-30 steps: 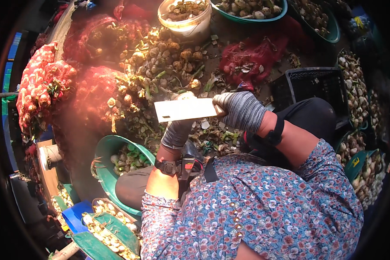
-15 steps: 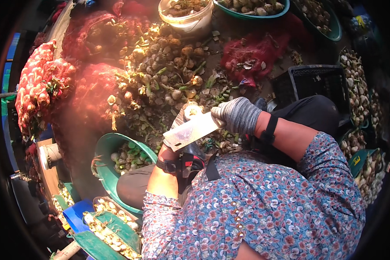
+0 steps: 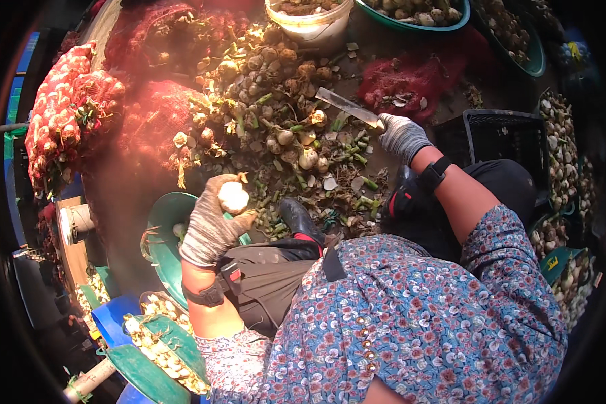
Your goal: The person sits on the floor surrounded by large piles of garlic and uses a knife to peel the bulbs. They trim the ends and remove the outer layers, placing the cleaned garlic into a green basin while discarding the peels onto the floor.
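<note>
it looked like an open-air market sorting spot — red mesh sacks (image 3: pixel 67 114) of bulbs lay left of the hands, a loose heap (image 3: pixel 269 101) ahead, green basins (image 3: pixel 165 236) and a black crate (image 3: pixel 512 138) around them.

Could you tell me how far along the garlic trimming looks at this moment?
Done: trimmed bulbs fill the green basin by the left knee and the tray below it, and cut stems litter the ground. In hand: the left hand holds one pale garlic bulb over the basin; the right hand holds the cleaver. Left: a large untrimmed pile and full red mesh sacks.
</note>
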`<state>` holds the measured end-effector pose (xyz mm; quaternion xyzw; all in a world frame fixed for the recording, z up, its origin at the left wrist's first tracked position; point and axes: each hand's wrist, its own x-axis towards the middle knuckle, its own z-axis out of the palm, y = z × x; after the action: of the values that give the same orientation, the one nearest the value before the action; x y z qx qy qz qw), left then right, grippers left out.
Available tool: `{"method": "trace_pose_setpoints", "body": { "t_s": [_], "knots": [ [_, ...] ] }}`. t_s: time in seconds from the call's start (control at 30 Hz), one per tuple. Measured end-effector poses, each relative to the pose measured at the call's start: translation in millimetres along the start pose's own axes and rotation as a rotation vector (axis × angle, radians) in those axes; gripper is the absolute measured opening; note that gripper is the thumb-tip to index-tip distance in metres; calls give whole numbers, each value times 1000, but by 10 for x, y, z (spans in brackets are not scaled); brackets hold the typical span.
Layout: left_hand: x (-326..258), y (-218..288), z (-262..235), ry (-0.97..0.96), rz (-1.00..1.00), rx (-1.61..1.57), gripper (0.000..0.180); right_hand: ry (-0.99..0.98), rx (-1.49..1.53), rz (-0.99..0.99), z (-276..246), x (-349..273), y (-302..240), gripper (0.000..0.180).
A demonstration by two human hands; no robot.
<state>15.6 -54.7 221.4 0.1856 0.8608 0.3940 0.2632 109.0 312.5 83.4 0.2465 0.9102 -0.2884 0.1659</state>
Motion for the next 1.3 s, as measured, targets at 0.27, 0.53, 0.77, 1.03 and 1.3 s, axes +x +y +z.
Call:
{"method": "trace_pose_setpoints", "body": {
  "t_s": [0.27,0.53,0.77,1.03,1.3],
  "knots": [
    [347,-473,-743,26,32,632,22,38,152,-103,39,32,-314,33],
    [2020,-1121,1066,-182,-137,946,70,65,215,-34,-11,77,-243,34],
    [2302,-1563,1366,-241,26,964,62,-71,112,-107,5,128,-290,28],
    [1510,-1191,1234,23,1042,1100,29,-140,30,-459,84,-154,-587,21],
    [812,-488,1213,-98,358,-338,39,-85,60,-629,97,-562,-656,19]
  ]
}}
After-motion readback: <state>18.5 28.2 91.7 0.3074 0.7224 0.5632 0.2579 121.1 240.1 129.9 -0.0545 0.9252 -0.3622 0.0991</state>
